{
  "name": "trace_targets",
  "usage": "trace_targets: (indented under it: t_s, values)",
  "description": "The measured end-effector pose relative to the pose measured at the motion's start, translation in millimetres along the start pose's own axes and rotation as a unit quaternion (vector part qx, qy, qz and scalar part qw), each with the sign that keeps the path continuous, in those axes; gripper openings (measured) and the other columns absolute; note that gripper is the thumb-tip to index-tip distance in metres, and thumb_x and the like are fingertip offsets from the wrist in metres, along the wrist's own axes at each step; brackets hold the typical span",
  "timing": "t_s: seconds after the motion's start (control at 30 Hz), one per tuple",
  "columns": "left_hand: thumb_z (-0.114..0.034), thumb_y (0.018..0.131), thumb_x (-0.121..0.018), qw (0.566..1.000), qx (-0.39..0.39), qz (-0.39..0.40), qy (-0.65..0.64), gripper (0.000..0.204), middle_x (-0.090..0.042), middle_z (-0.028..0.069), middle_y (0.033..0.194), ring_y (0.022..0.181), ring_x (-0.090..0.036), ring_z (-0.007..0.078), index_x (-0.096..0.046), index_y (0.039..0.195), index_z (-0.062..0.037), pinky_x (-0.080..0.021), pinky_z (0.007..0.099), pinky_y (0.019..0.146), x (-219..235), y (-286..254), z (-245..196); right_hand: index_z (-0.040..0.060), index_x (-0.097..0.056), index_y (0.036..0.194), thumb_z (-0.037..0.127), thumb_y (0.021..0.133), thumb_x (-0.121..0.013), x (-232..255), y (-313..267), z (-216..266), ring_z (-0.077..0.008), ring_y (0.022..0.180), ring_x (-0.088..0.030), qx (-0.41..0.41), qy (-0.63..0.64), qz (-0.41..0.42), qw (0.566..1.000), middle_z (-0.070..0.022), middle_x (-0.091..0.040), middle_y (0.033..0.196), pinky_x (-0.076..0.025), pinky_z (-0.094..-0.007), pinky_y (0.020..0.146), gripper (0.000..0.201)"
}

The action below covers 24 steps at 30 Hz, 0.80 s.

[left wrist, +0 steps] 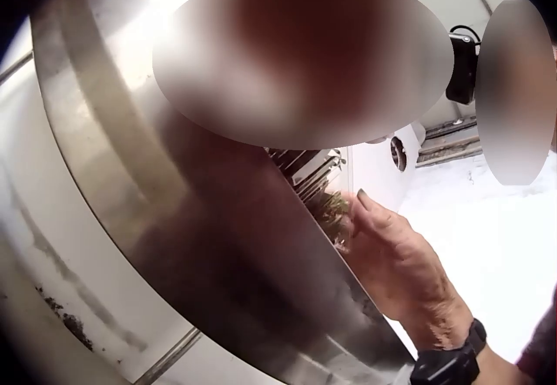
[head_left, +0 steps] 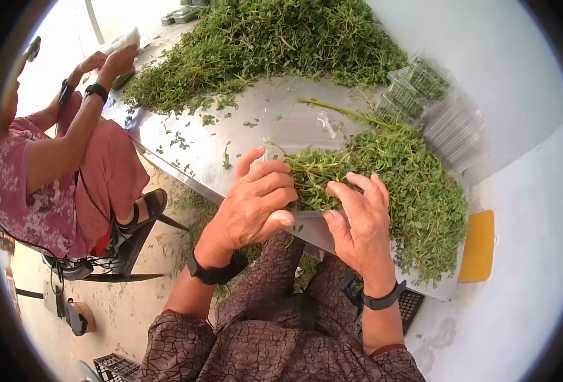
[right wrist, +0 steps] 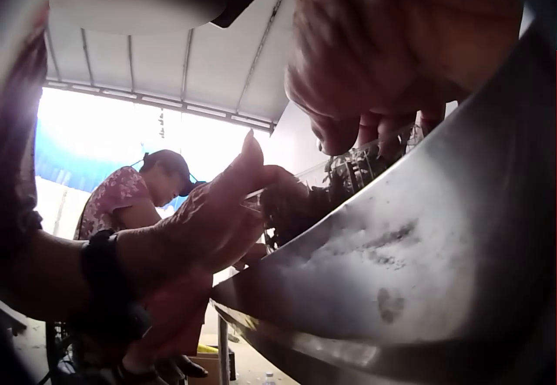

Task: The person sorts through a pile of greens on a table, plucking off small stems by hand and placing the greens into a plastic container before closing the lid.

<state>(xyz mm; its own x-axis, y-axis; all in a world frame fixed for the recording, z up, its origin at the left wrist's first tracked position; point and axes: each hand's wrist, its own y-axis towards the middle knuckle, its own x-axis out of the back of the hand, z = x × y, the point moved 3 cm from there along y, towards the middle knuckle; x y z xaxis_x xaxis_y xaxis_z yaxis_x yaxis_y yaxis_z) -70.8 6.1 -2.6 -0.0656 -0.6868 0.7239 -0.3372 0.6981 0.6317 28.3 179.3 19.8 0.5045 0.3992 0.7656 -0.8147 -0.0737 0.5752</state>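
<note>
Leafy green sprigs (head_left: 313,175) fill a clear plastic clamshell box at the near table edge, its transparent lid (head_left: 302,127) lying folded back on the far side. At the left end of the box, my left hand (head_left: 256,204) touches the greens with relaxed, bent fingers, thumb apart. Over the right end, my right hand (head_left: 361,219) reaches down with its fingertips at the leaves, thumb and forefinger apart. The right wrist view shows the left hand (right wrist: 226,198) beside the greens with its thumb raised. Most of the box is hidden by leaves and hands.
A loose heap of greens (head_left: 421,204) lies right of the box, a larger pile (head_left: 281,44) behind. Filled boxes (head_left: 415,89) and nested clear boxes (head_left: 456,134) stand by the wall. A yellow board (head_left: 479,245) is at right. Another person (head_left: 40,184) sits at left.
</note>
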Motion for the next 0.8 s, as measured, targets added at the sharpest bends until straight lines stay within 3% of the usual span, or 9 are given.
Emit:
trace_targets:
  t_s: [0.13, 0.2, 0.27, 0.33, 0.5, 0.57, 0.6, 0.67, 0.8]
  values:
    - [-0.054, 0.102, -0.024, 0.997, 0.025, -0.061, -0.047, 0.066, -0.068, 0.0095, 0.107, 0.115, -0.058, 0.0312, -0.071, 0.1, -0.0071, -0.026, 0.0506, 0.113, 13.5, -6.1, 3.3, 0.0017, -0.06, 0.122, 0.016, 0.084, -0.069, 5.3, -0.2, -2.4, -0.0324, 0.117, -0.054, -0.003, 0.023, 0.006, 1.0, -0.012, -0.071, 0.099, -0.03, -0.0529, 0.11, 0.041]
    - [-0.047, 0.101, -0.027, 0.988, 0.043, -0.134, -0.058, 0.059, -0.066, 0.0094, 0.12, 0.121, -0.055, 0.0317, -0.07, 0.107, -0.006, -0.026, 0.0513, 0.112, 23.8, -12.2, 12.8, 0.0019, -0.059, 0.125, 0.023, 0.09, -0.065, 10.0, 1.1, -4.6, -0.0323, 0.121, -0.052, -0.004, 0.042, -0.035, 0.998, -0.0121, -0.071, 0.102, -0.029, -0.0529, 0.111, 0.041]
    - [-0.044, 0.101, -0.025, 0.987, 0.054, -0.138, -0.057, 0.06, -0.064, 0.0109, 0.124, 0.124, -0.053, 0.0337, -0.069, 0.111, -0.0056, -0.027, 0.0506, 0.112, 28.1, -14.0, 18.3, 0.0017, -0.057, 0.128, 0.029, 0.094, -0.06, 10.8, 4.1, -5.6, -0.0325, 0.124, -0.049, 0.002, 0.04, -0.033, 0.999, -0.0121, -0.071, 0.103, -0.029, -0.0522, 0.111, 0.044]
    - [-0.054, 0.102, -0.019, 0.984, 0.096, -0.141, -0.054, 0.07, -0.065, 0.0102, 0.125, 0.128, -0.05, 0.0324, -0.071, 0.112, -0.0077, -0.029, 0.0497, 0.112, 30.8, -10.9, 19.6, 0.0016, -0.056, 0.129, 0.03, 0.095, -0.059, 11.2, 8.9, -3.3, -0.0331, 0.124, -0.049, 0.002, 0.04, -0.018, 0.999, -0.0122, -0.071, 0.103, -0.028, -0.0515, 0.111, 0.045]
    - [-0.055, 0.102, -0.02, 0.991, 0.084, -0.101, -0.029, 0.068, -0.057, 0.0119, 0.136, 0.132, -0.046, 0.034, -0.064, 0.126, -0.009, -0.028, 0.0485, 0.112, 22.4, -6.2, 23.0, 0.0012, -0.055, 0.131, 0.031, 0.095, -0.058, 5.2, 14.7, -0.4, -0.035, 0.124, -0.049, 0.002, 0.03, -0.009, 1.0, -0.0138, -0.07, 0.098, -0.028, -0.0515, 0.111, 0.047]
    - [-0.04, 0.1, -0.034, 0.994, 0.068, -0.086, -0.027, 0.053, -0.055, 0.0171, 0.136, 0.128, -0.048, 0.0373, -0.061, 0.127, -0.0046, -0.029, 0.0519, 0.11, 20.2, -8.6, 24.1, 0.0004, -0.054, 0.132, 0.03, 0.095, -0.057, 3.8, 15.8, -1.0, -0.0368, 0.124, -0.048, 0.0, 0.027, -0.007, 1.0, -0.0155, -0.069, 0.101, -0.029, -0.0522, 0.111, 0.047]
    - [-0.04, 0.1, -0.034, 0.993, 0.069, -0.087, -0.028, 0.053, -0.055, 0.0171, 0.136, 0.128, -0.048, 0.0373, -0.061, 0.127, -0.0046, -0.029, 0.0519, 0.11, 20.2, -10.6, 23.6, 0.0004, -0.054, 0.132, 0.03, 0.095, -0.057, 2.9, 16.2, -1.9, -0.0368, 0.124, -0.048, 0.0, 0.027, -0.006, 1.0, -0.0155, -0.069, 0.101, -0.029, -0.0522, 0.111, 0.047]
    - [-0.028, 0.094, -0.052, 0.99, 0.084, -0.112, -0.02, 0.041, -0.057, 0.0186, 0.132, 0.123, -0.052, 0.0378, -0.061, 0.125, -0.0041, -0.038, 0.0497, 0.104, 22.3, -16.4, 20.2, -0.0006, -0.054, 0.132, 0.03, 0.095, -0.057, 0.2, 16.9, -4.1, -0.0382, 0.124, -0.048, -0.002, 0.013, 0.0, 1.0, -0.0178, -0.067, 0.105, -0.029, -0.053, 0.11, 0.048]
    - [-0.009, 0.086, -0.062, 0.984, 0.152, -0.093, -0.016, 0.037, -0.06, 0.0167, 0.127, 0.116, -0.058, 0.0346, -0.063, 0.123, -0.0066, -0.048, 0.0426, 0.094, 23.2, -22.9, 13.8, -0.0014, -0.054, 0.131, 0.031, 0.094, -0.058, -4.3, 17.8, -5.3, -0.0389, 0.124, -0.048, 0.003, 0.002, 0.018, 1.0, -0.0195, -0.067, 0.107, -0.029, -0.0537, 0.11, 0.049]
